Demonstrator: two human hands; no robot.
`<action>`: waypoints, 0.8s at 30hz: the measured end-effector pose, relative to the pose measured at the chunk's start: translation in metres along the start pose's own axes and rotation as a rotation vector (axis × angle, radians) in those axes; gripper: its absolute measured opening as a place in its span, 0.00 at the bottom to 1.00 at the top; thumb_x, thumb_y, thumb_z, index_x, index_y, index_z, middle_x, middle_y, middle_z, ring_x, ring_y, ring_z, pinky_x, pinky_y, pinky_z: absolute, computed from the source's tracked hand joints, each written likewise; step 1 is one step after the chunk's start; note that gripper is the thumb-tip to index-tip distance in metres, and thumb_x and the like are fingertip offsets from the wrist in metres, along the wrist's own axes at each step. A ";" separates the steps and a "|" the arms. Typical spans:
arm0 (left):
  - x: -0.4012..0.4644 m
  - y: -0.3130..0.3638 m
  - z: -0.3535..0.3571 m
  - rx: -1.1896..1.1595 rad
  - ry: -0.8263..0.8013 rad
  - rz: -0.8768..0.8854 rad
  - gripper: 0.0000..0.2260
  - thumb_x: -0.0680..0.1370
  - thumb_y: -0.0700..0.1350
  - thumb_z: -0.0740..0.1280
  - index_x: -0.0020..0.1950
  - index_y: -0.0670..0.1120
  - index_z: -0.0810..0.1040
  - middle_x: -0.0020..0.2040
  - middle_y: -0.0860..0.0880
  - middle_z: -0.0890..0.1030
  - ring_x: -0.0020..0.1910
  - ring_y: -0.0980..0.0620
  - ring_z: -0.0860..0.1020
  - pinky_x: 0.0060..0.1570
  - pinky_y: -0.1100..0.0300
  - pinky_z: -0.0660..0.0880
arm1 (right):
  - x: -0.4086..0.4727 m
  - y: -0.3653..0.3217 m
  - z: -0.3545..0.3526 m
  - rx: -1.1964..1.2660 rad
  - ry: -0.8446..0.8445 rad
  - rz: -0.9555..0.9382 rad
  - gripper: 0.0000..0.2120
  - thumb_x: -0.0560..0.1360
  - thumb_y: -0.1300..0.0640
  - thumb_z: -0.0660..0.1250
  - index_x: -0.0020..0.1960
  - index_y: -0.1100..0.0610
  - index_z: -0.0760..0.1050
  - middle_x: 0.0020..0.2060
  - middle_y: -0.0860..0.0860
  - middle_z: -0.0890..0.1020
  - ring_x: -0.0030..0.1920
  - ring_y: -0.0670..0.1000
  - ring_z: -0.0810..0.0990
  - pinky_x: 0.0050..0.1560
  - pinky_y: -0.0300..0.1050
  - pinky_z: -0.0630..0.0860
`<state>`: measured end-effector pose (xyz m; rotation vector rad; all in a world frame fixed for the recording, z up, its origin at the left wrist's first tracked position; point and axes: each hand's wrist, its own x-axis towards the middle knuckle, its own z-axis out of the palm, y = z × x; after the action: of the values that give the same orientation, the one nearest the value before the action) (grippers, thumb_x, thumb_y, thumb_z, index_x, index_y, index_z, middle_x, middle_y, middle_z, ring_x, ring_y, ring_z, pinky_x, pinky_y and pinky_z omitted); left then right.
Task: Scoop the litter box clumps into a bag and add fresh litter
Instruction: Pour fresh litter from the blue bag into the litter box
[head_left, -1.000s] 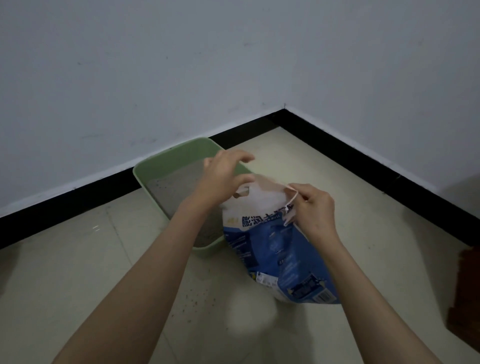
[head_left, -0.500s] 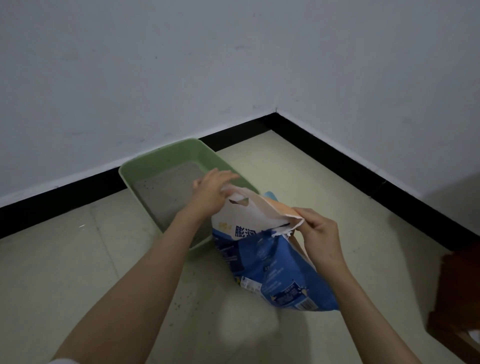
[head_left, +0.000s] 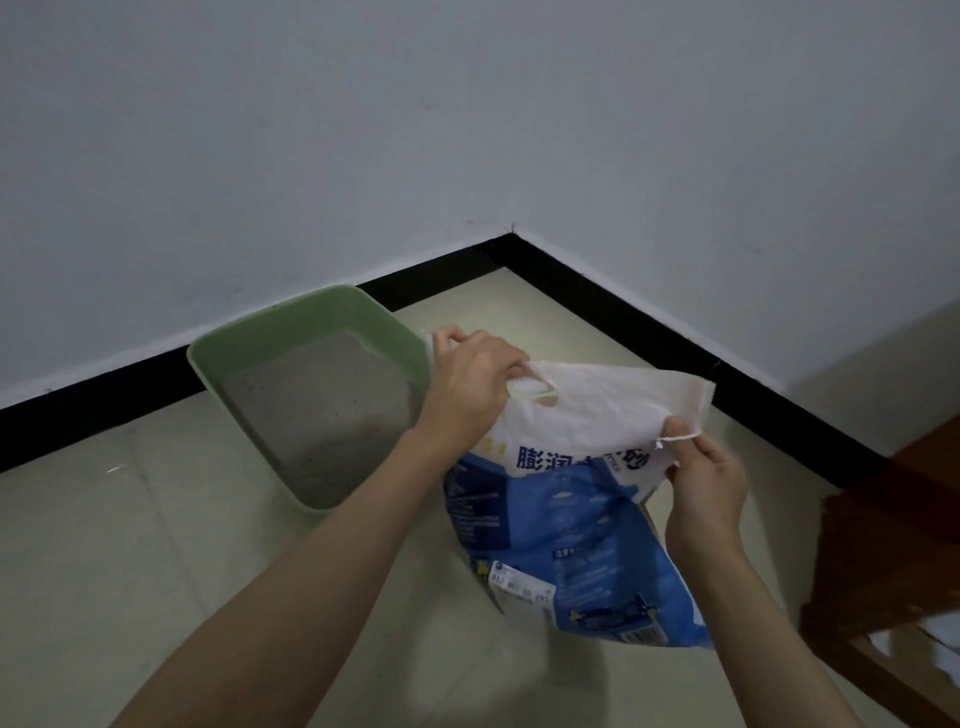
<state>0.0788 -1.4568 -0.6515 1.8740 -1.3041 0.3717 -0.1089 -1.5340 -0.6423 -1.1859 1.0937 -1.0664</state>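
A green litter box holding grey litter sits on the floor against the left wall. To its right stands a blue and white litter bag with a cut-out handle hole near its top. My left hand grips the bag's top edge at the left, beside the handle hole. My right hand pinches the bag's torn right corner, where a thin string hangs loose. The white top flap of the bag is stretched flat between both hands. Neither a scoop nor a waste bag is in view.
The floor is pale tile with dark specks of litter near the box. Black skirting runs along both walls to the corner. A dark wooden piece of furniture stands at the right edge.
My left hand has taken hold of the bag's top edge and the flap is now pulled out flat and wider. The view has shifted, so the box and bag sit further right.
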 end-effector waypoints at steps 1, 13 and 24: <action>0.001 0.008 0.002 0.005 -0.007 0.039 0.08 0.73 0.39 0.65 0.40 0.46 0.83 0.37 0.51 0.83 0.39 0.48 0.78 0.44 0.60 0.52 | 0.002 -0.003 -0.004 0.003 0.055 0.005 0.06 0.77 0.60 0.64 0.44 0.60 0.78 0.31 0.48 0.76 0.34 0.46 0.73 0.31 0.35 0.73; 0.000 0.106 0.043 -0.089 -0.084 0.402 0.09 0.67 0.33 0.70 0.42 0.45 0.82 0.36 0.50 0.81 0.38 0.49 0.77 0.50 0.56 0.59 | 0.005 -0.064 -0.083 -0.570 0.105 -0.435 0.12 0.78 0.58 0.60 0.61 0.55 0.75 0.52 0.45 0.75 0.51 0.43 0.73 0.55 0.39 0.70; -0.013 0.122 0.050 -0.066 -0.178 0.510 0.08 0.64 0.36 0.75 0.38 0.47 0.82 0.33 0.52 0.81 0.37 0.50 0.78 0.49 0.56 0.58 | 0.014 -0.071 -0.084 -1.211 -0.587 -0.194 0.27 0.78 0.61 0.60 0.74 0.49 0.57 0.73 0.50 0.61 0.69 0.52 0.65 0.70 0.50 0.65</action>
<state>-0.0441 -1.5039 -0.6371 1.5280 -1.8947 0.4218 -0.1932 -1.5660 -0.5769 -2.3898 1.1383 -0.0172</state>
